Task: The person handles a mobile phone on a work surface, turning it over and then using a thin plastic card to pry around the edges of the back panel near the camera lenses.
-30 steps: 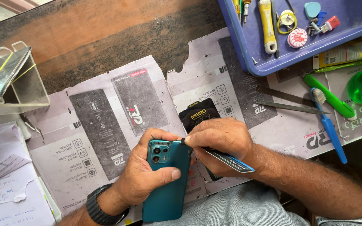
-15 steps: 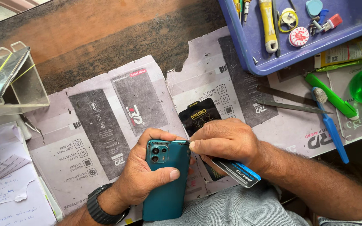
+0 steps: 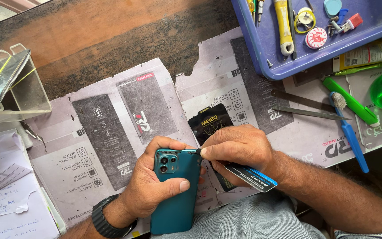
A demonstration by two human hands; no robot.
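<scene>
I see the teal phone back-up w/ camera end away from me, near the table edge. Left hand is clamped round its sides, thumb across the back. Right hand has fingers pinched shut on a thin dark tool at the phone's top right corner, a blue card tucked under the palm. I'd judge the phone light, stiff, slick, glass fragile; grip by the side rails. Behind the phone: flattened grey cartons, a black pouch; far right of it, blue tray.
</scene>
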